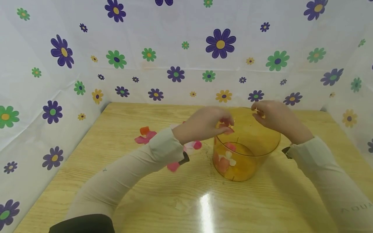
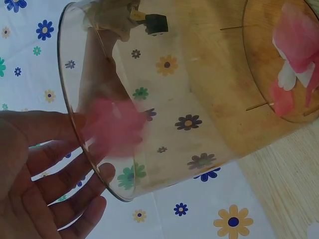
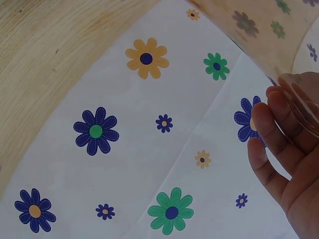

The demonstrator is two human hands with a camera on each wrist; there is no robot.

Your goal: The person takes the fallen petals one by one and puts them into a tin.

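A clear amber tub (image 1: 247, 176) stands on the wooden table, with pink and white petals (image 2: 296, 37) lying at its bottom. My left hand (image 1: 204, 124) is over the tub's near-left rim, its fingertips around a pink petal (image 1: 227, 130). In the left wrist view that petal (image 2: 117, 129) is blurred and shows through the tub wall, right at the thumb and fingertips; the other fingers lie loosely outside the rim. On the far right, my right hand (image 1: 274, 115) pinches the tub's rim between thumb and fingers; its fingers (image 3: 274, 169) curl at the clear edge.
Left of the tub, loose petals lie on the table (image 1: 145, 194): an orange-red one (image 1: 144, 130), pink ones (image 1: 145, 138) and another pink petal (image 1: 173, 167), some partly hidden by my left arm. A flower-printed cloth (image 1: 198, 19) borders the table at the back and sides.
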